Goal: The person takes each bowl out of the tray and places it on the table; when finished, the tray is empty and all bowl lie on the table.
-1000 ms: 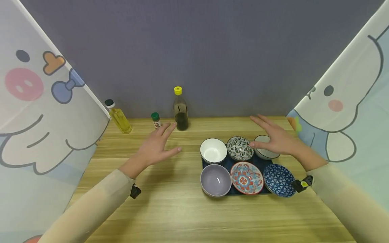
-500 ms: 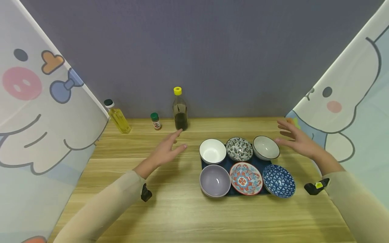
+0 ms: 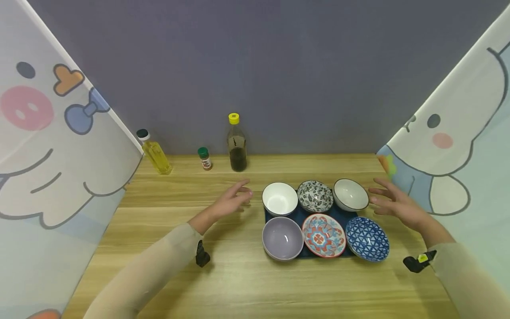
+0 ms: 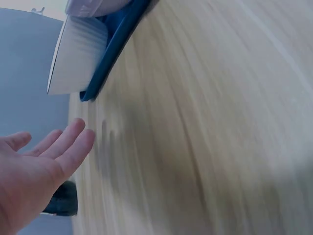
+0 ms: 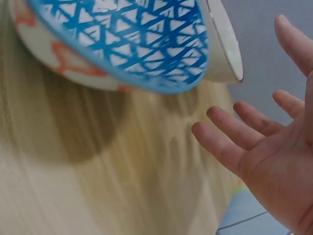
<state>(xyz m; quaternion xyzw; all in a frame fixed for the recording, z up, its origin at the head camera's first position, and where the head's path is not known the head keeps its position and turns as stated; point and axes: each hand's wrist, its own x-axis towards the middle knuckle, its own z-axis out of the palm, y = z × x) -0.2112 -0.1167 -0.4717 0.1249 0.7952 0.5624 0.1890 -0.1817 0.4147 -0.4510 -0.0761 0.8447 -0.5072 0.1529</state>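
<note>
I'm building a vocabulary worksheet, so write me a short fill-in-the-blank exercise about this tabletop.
1. Altogether, ____ bowls show in the head view.
2. The dark-liquid bottle has a ____ cap.
3. The small jar left of that bottle has a ____ lid.
4. The hand nearest the blue triangle-patterned bowl is the person's ____ one.
Missing words: six; yellow; green; right.

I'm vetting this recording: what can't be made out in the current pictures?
Head: label print on the small jar, too small to read.
Head: most of the tray, hidden under the bowls.
Left wrist: the dark object, partly hidden behind the left hand.
Right wrist: the blue bowl, cut off by the top edge.
</note>
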